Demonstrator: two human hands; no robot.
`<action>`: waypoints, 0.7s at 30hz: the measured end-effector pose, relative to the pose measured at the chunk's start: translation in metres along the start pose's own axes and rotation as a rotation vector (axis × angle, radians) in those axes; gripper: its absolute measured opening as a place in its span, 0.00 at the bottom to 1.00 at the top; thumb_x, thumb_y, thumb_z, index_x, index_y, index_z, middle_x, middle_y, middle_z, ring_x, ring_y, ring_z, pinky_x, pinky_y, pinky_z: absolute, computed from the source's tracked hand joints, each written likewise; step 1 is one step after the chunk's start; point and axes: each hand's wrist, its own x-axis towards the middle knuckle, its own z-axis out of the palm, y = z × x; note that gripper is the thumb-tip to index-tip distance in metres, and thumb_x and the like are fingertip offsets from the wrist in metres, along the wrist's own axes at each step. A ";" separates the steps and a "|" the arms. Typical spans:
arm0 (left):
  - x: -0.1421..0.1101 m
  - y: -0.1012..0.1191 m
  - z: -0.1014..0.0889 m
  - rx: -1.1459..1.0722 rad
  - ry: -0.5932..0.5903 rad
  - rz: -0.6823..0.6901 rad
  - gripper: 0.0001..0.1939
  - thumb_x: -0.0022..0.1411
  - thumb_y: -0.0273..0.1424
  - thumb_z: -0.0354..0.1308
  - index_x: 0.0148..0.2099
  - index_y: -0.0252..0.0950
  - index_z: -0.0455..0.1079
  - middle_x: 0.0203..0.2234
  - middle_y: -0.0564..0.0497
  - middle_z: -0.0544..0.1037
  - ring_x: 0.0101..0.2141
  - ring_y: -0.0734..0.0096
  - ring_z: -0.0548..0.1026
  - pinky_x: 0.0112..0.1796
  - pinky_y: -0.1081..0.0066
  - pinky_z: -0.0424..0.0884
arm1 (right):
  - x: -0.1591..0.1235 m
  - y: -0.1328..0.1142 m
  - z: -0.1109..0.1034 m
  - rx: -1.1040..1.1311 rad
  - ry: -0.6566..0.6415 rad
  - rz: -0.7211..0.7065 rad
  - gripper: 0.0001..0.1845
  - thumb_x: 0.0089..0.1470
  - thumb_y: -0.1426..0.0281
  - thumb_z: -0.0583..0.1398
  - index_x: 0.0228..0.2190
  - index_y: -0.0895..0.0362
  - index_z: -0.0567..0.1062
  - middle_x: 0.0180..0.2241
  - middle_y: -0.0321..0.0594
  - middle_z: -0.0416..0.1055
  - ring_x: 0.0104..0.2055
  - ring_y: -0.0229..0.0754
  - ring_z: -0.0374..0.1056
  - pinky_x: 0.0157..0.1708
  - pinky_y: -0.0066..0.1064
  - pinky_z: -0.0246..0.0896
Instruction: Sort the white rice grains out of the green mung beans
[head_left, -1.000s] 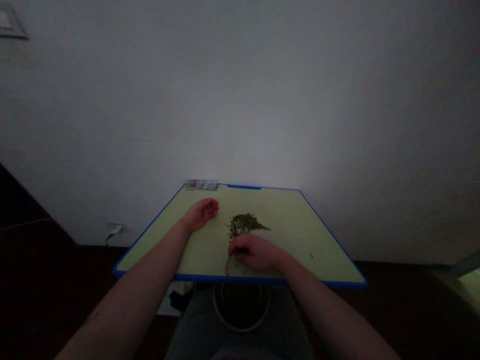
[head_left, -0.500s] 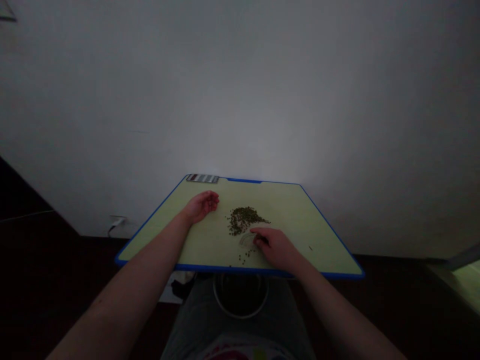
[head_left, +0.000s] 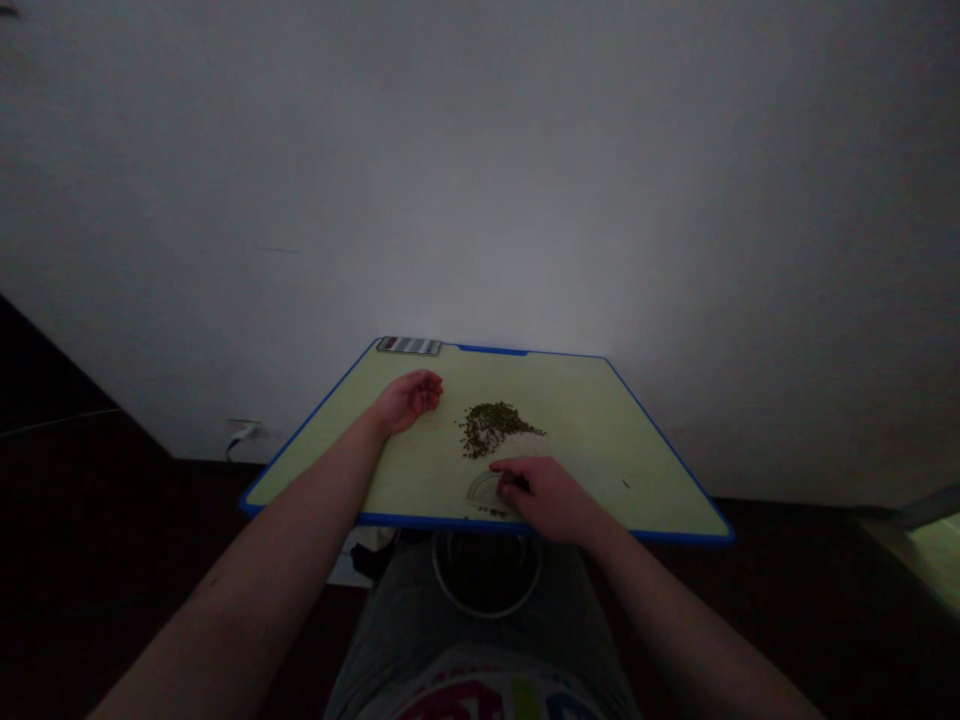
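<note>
My right hand is closed on a clear semicircular protractor, which lies almost flat on the tabletop near its front edge. Just beyond it is a loose heap of small dark green beans, with a thin tail trailing right. A few stray beans sit between the protractor and the blue front rim. My left hand rests on its side left of the heap, fingers loosely curled and nothing visible in them. Below the front edge, a round metal bowl sits on my lap; its inside is too dark to make out.
The small pale table has a blue rim and stands against a grey wall. A calculator-like striped panel is at its far left corner. One thin dark speck lies to the right. A plug is in the wall socket.
My right hand has drawn the protractor toward the front edge, away from the heap, bringing it up to the stray beans. My left hand stays in about the same place.
</note>
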 end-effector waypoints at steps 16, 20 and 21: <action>0.001 0.000 -0.001 0.014 -0.002 -0.002 0.10 0.55 0.33 0.56 0.34 0.30 0.71 0.25 0.47 0.75 0.24 0.73 0.71 0.26 0.72 0.66 | -0.021 -0.005 0.003 0.075 0.035 0.079 0.19 0.52 0.71 0.55 0.46 0.58 0.75 0.33 0.42 0.77 0.33 0.41 0.71 0.36 0.31 0.62; 0.000 0.000 -0.001 0.009 0.008 -0.008 0.10 0.55 0.32 0.56 0.33 0.30 0.71 0.25 0.47 0.75 0.25 0.73 0.72 0.27 0.73 0.66 | -0.011 0.000 0.004 0.144 0.034 0.085 0.19 0.51 0.72 0.56 0.46 0.58 0.74 0.32 0.41 0.76 0.32 0.40 0.70 0.35 0.30 0.62; 0.000 0.000 -0.001 0.008 0.006 -0.009 0.10 0.55 0.33 0.56 0.34 0.30 0.71 0.25 0.47 0.75 0.25 0.73 0.72 0.27 0.73 0.66 | -0.006 0.000 0.005 0.159 0.038 0.069 0.19 0.51 0.73 0.56 0.45 0.58 0.74 0.32 0.41 0.76 0.32 0.40 0.70 0.35 0.30 0.62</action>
